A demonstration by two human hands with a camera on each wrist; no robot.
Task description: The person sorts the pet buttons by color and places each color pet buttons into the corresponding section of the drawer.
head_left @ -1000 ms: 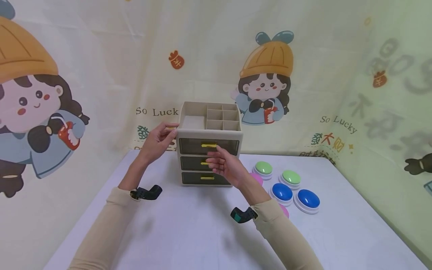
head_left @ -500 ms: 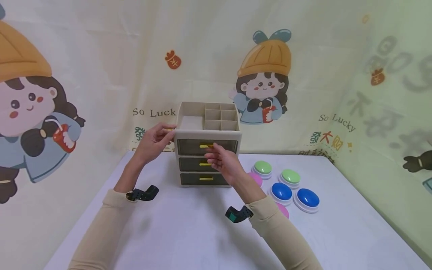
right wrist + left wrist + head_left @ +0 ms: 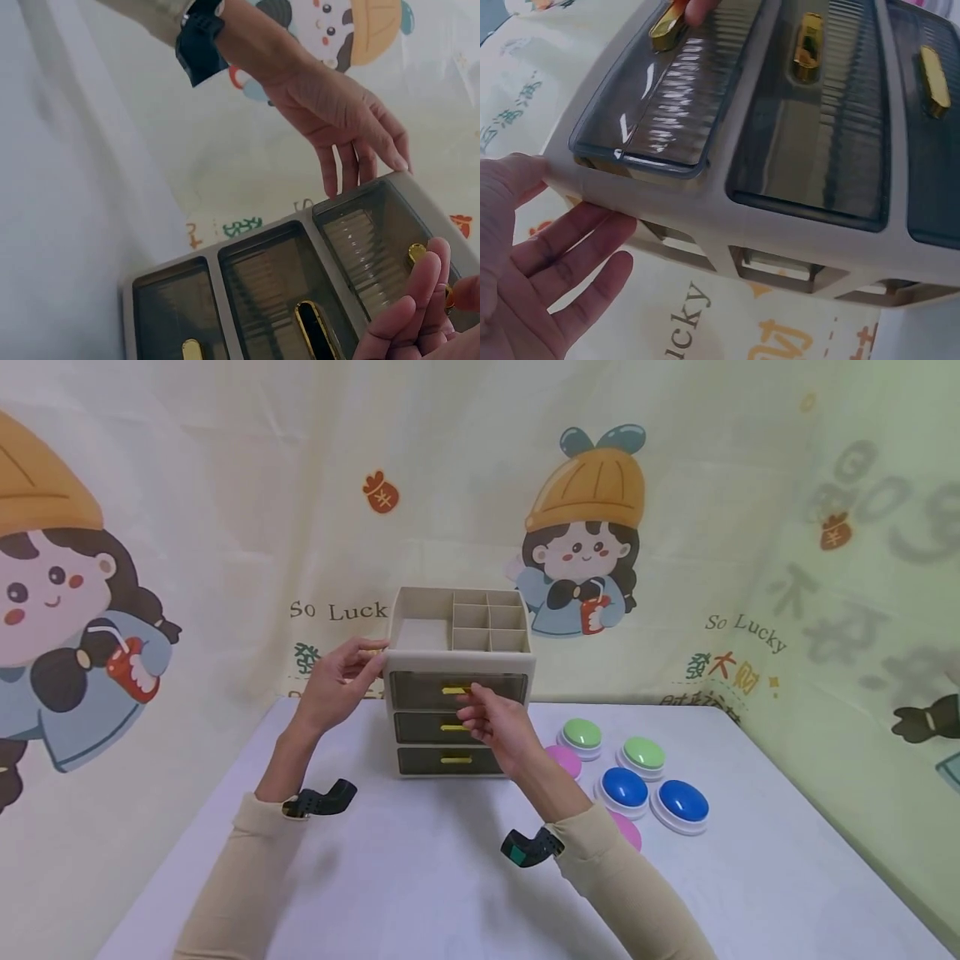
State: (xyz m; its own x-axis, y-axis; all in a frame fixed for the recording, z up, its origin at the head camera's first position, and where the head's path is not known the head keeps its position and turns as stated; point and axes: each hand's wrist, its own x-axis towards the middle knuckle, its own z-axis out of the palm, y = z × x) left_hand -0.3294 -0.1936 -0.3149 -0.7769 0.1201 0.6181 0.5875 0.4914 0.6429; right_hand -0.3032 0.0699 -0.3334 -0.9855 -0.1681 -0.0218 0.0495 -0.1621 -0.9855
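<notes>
A small beige storage cabinet (image 3: 420,662) with dark see-through drawers and gold handles stands on the white table. My left hand (image 3: 337,683) holds its upper left corner, thumb and fingers on either side of the edge, as the left wrist view shows. At the gold handle (image 3: 453,691) of the top drawer (image 3: 416,690), my right hand (image 3: 498,724) pinches with thumb and index finger. That drawer juts slightly out of the frame in the left wrist view. The middle drawer (image 3: 780,150) and bottom drawer (image 3: 420,762) sit flush. My right fingers partly hide the handles.
Right of the cabinet are several round push buttons on white bases: green (image 3: 581,732), blue (image 3: 625,787) and pink (image 3: 564,761). Another pink button (image 3: 626,831) is partly behind my right sleeve. A printed curtain (image 3: 450,443) hangs behind the table (image 3: 420,877).
My right hand has closed on the top drawer's handle and drawn it slightly toward me. My left hand stays at the cabinet corner. The whole view has shifted a little.
</notes>
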